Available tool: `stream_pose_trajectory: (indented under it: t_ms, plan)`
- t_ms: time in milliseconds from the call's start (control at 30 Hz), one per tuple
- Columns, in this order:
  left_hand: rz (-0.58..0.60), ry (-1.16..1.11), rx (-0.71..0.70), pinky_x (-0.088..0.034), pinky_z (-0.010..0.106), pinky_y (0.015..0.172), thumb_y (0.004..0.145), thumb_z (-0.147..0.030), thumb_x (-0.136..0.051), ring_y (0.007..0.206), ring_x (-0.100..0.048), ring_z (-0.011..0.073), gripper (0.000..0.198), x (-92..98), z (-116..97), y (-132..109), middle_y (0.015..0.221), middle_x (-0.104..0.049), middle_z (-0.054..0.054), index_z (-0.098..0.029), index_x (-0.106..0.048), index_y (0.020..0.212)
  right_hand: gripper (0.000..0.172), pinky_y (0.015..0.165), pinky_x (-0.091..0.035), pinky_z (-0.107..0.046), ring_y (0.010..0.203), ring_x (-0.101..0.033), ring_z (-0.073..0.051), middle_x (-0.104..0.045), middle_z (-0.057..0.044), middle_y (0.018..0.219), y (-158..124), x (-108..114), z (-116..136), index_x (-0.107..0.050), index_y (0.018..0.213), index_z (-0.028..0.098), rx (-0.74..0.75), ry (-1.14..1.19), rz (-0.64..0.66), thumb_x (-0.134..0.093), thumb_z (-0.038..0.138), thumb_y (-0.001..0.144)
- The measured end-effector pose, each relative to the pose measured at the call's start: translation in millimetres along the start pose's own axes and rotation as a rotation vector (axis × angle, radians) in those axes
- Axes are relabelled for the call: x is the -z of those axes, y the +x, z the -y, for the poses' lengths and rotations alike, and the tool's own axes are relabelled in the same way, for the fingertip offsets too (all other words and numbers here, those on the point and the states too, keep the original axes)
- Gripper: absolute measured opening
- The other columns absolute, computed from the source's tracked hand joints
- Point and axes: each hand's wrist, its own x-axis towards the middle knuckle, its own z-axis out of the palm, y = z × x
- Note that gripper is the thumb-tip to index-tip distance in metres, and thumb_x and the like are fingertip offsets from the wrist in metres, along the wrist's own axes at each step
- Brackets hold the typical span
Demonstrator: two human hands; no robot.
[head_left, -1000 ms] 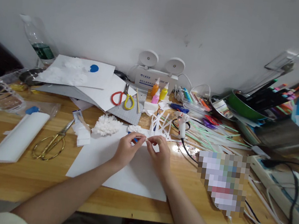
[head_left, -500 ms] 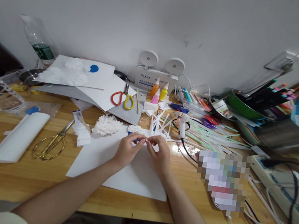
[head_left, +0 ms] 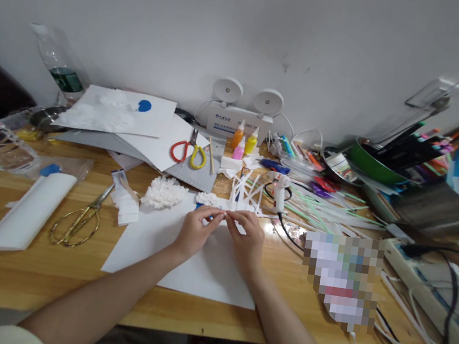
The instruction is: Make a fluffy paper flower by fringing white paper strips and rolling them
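Observation:
Over the white paper sheet (head_left: 150,249), my left hand (head_left: 199,229) and my right hand (head_left: 246,237) meet fingertip to fingertip. Both are closed in a pinch on a tiny white piece (head_left: 224,216), mostly hidden by the fingers, its kind too small to make out. Just behind my left hand sits a small white crumpled cluster (head_left: 206,198) with blue beneath it. A larger heap of white ruffled pieces (head_left: 164,192) lies to its left. Behind my right hand are loose white paper strips (head_left: 247,190).
Gold-handled scissors (head_left: 77,223), a folded white sheet (head_left: 29,215) and small white paper pieces (head_left: 124,205) lie left. Red-and-yellow-handled scissors (head_left: 189,151) and paint bottles (head_left: 239,149) are behind. A white glue gun (head_left: 280,193) stands right, its cord near a blurred-out object (head_left: 340,279) and power strip (head_left: 430,291).
My right fingers have shifted slightly and are straighter at the pinch. The hands stay in the same place, and the things around them have not moved.

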Motion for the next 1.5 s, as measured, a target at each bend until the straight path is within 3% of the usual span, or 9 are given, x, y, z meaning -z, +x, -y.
stream_pose_trajectory:
  t_ms: [133, 433, 633, 1167, 1500]
  plan:
    - [0.007, -0.011, 0.010, -0.044, 0.025, 0.071, 0.076, -0.027, -0.051, 0.084, -0.058, 0.0158, 0.018, 0.1, -0.5, 0.1, 0.087, -0.065, 0.005, -0.018, -0.065, 0.084, 0.005, 0.064, -0.042, -0.030, 0.068, -0.051, -0.015, -0.057, -0.003, 0.069, 0.2, 0.1, 1.9, -0.059, 0.074, 0.019, 0.019, -0.021, -0.012, -0.054, 0.018, 0.075]
    - [-0.053, -0.002, 0.064, -0.043, 0.023, 0.064, 0.074, -0.031, -0.052, 0.076, -0.058, 0.0144, 0.018, 0.7, -0.2, 1.4, 0.083, -0.064, 0.004, -0.017, -0.061, 0.079, 0.005, 0.063, -0.039, -0.029, 0.067, -0.047, -0.014, -0.053, -0.001, 0.066, 2.2, 2.8, 2.3, -0.051, 0.070, 0.019, 0.008, 0.032, 0.099, -0.051, 0.016, 0.075]
    - [-0.006, -0.003, 0.034, -0.043, 0.024, 0.067, 0.076, -0.030, -0.049, 0.077, -0.057, 0.0146, 0.019, 0.9, -1.0, 1.6, 0.082, -0.063, 0.004, -0.017, -0.062, 0.082, 0.005, 0.061, -0.040, -0.029, 0.066, -0.047, -0.015, -0.054, -0.002, 0.067, 2.5, 3.2, 1.2, -0.052, 0.072, 0.020, 0.003, 0.061, 0.147, -0.050, 0.016, 0.075]
    - [0.033, -0.051, 0.022, -0.045, 0.026, 0.072, 0.077, -0.027, -0.048, 0.085, -0.058, 0.0162, 0.021, 0.1, -2.0, -1.0, 0.089, -0.064, 0.006, -0.017, -0.064, 0.087, 0.007, 0.062, -0.042, -0.029, 0.069, -0.052, -0.015, -0.057, -0.003, 0.071, 0.9, 3.6, 2.6, -0.059, 0.079, 0.019, -0.082, 0.022, 0.044, -0.054, 0.022, 0.076]
    - [0.019, -0.019, -0.010, -0.044, 0.028, 0.074, 0.078, -0.028, -0.048, 0.088, -0.056, 0.0167, 0.021, 0.1, -2.9, -0.7, 0.092, -0.064, 0.006, -0.019, -0.064, 0.088, 0.006, 0.065, -0.042, -0.031, 0.070, -0.051, -0.016, -0.058, -0.003, 0.070, 0.5, 1.2, 4.8, -0.060, 0.076, 0.020, -0.011, -0.015, 0.003, -0.053, 0.020, 0.076]
